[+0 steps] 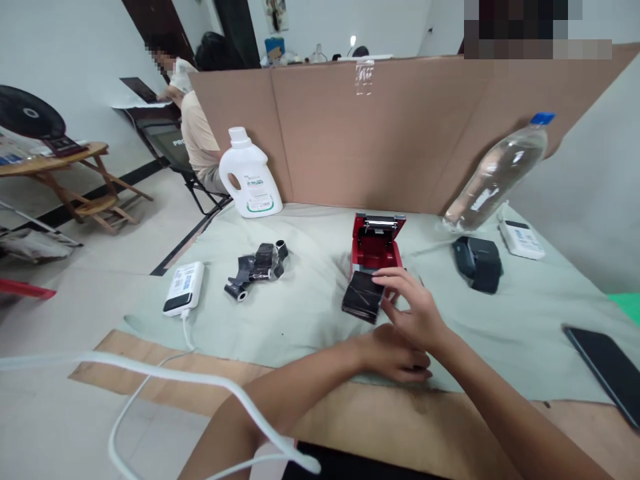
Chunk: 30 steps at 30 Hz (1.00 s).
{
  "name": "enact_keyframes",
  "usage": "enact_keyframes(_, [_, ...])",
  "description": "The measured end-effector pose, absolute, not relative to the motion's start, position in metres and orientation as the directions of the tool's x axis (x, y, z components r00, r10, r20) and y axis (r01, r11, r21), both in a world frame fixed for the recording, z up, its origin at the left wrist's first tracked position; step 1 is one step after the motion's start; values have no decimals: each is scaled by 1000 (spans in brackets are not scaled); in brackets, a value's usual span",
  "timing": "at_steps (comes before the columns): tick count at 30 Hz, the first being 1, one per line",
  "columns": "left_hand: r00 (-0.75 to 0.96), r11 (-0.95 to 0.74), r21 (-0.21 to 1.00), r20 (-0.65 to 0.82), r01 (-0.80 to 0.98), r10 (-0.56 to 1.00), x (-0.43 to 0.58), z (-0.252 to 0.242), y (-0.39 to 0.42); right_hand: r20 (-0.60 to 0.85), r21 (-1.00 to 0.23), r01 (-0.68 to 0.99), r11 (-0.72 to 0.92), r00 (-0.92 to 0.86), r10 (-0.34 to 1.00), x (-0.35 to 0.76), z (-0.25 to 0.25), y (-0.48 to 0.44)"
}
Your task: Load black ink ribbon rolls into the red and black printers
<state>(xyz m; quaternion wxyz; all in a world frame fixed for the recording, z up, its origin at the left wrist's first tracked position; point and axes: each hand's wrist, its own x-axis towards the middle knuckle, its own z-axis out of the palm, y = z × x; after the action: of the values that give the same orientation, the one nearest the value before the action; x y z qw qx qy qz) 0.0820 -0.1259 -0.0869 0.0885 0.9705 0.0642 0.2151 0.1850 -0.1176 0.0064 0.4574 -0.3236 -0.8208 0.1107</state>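
Observation:
A small red printer point(376, 252) stands on the pale green cloth with its lid raised and a dark hollow inside. At its front is a flat black piece point(364, 295) with a creased, shiny surface. The fingers of my right hand point(413, 307) are spread at the right edge of that black piece, the fingertips touching it. Below, my left hand point(400, 357) rests near the cloth's front edge, partly covered by my right hand. Its fingers are curled, and whether anything is inside them cannot be seen.
Several black-wrapped rolls point(257, 267) lie to the left, beyond a corded white power bank point(184, 289). A white jug point(253, 177) and a leaning bottle point(500, 177) stand by the cardboard screen point(360, 133). To the right are a black device point(477, 265), another white box point(521, 239) and a phone point(605, 370).

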Motion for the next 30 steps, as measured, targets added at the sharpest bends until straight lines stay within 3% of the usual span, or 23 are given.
enact_keyframes(3, [756, -993, 66, 654, -98, -32, 66, -64, -135, 703, -514, 451, 730, -266, 659, 218, 0, -120])
enact_keyframes(5, [587, -995, -7, 807, -96, -62, 48, -42, -147, 713, -527, 468, 709, -211, 669, 238, -5, -121])
enact_keyframes(6, [517, -999, 5, 856, -45, -19, 38, -30, -152, 712, -533, 468, 705, -201, 673, 245, -7, -122])
enact_keyframes(8, [360, -974, 200, 905, 104, 224, 21, -8, -156, 711, -537, 440, 720, -223, 667, 255, -10, -124])
enact_keyframes(9, [266, -898, 396, 860, 190, 435, 15, 1, -155, 710, -533, 419, 735, -250, 658, 256, -11, -126])
enact_keyframes(11, [136, -613, 753, 599, 241, 789, 9, 11, -147, 720, -504, 381, 775, -310, 621, 253, -10, -129])
enact_keyframes(12, [129, -451, 867, 432, 213, 892, 10, 12, -142, 731, -478, 366, 798, -337, 593, 250, -8, -130])
enact_keyframes(14, [201, -219, 970, 196, 101, 960, 15, 9, -133, 737, -437, 346, 830, -391, 551, 242, -2, -131])
enact_keyframes(17, [205, -89, 995, 95, -35, 974, 23, -2, -128, 624, -466, 364, 806, -511, 591, 236, 13, -130])
enact_keyframes(20, [116, -105, 994, 105, -2, 988, 28, -10, -129, 461, -515, 447, 731, -574, 676, 235, 30, -126])
enact_keyframes(25, [40, -125, 991, 127, -51, 991, 34, -21, -132, 327, -429, 567, 703, -628, 706, 227, 45, -105])
enact_keyframes(30, [123, -53, 994, 65, -96, 990, 35, -45, -137, 258, -405, 703, 585, -526, 811, 213, 45, -59])
